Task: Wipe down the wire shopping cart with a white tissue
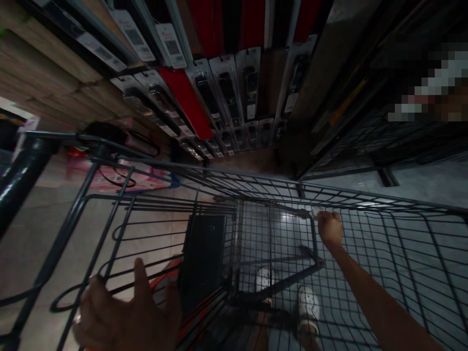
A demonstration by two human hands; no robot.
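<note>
I look down into a black wire shopping cart [380,229]. My right hand [329,229] is closed on the top corner of a wire basket frame [310,243] inside the cart, near a small white tag. My left hand [127,317] hovers low at the near left, fingers partly spread, holding nothing I can see, close to a dark flat panel [204,258] and something red-orange under it. My white shoes [307,304] show through the mesh.
Ahead hangs a rack of carded items in grey and red packs [226,92] with price tags. A thick black post [18,180] stands left, a pink package [120,175] on the floor, dark wire shelving [383,141] right. Tiled floor below.
</note>
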